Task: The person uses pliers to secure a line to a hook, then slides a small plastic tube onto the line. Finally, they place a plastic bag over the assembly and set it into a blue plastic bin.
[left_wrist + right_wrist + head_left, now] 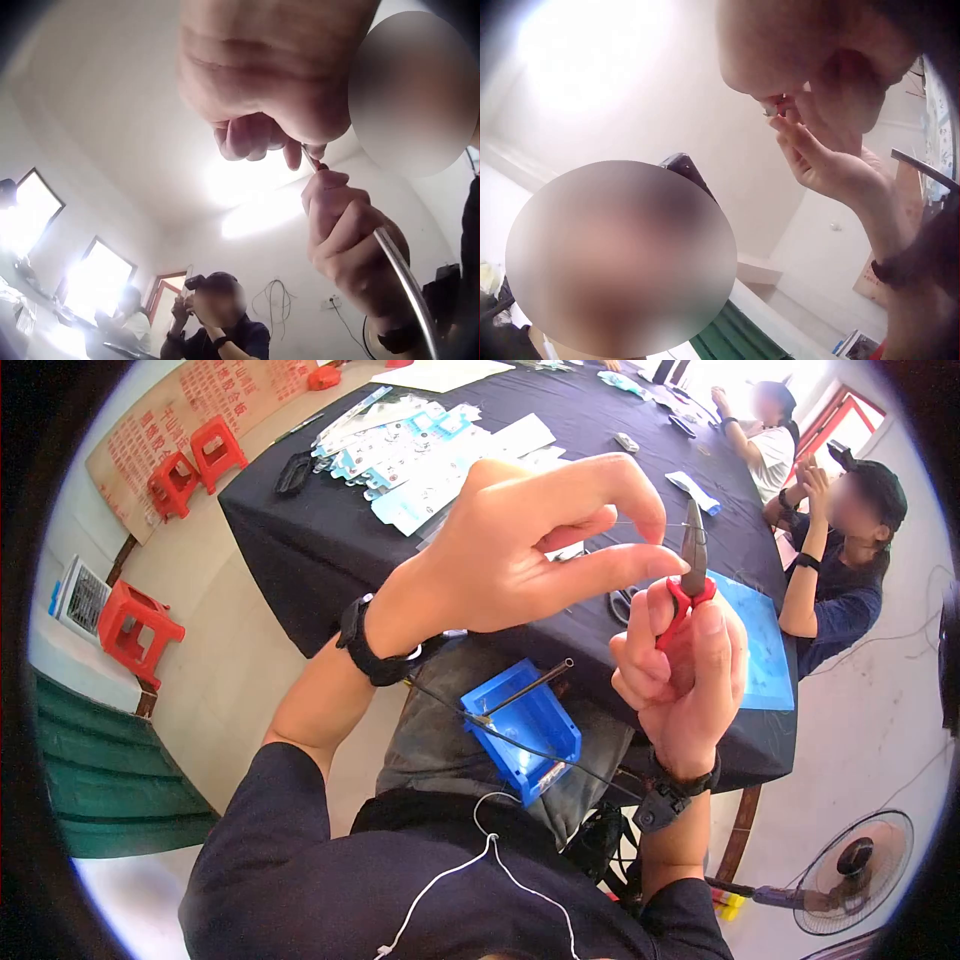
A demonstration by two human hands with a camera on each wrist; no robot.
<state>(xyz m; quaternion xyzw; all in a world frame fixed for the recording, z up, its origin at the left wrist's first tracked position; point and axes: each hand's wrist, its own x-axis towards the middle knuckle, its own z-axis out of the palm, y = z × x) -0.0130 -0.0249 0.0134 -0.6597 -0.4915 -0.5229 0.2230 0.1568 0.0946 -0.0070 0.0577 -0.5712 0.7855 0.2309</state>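
My right hand grips a pair of needle-nose pliers by their red handles, jaws pointing up and away. A thin wire runs from the curled fingers of my left hand across to the plier jaws. The left index finger arches over, and the left thumb tip lies right beside the pliers' pivot. In the left wrist view the right hand is raised just below the left one. The right wrist view shows the left hand close to the pliers, whose jaws are mostly hidden there.
On my lap sits a blue plastic bin with a metal rod across it. The black-covered table carries piled printed cards and a blue mat. Two people sit at right; a fan stands near my right elbow.
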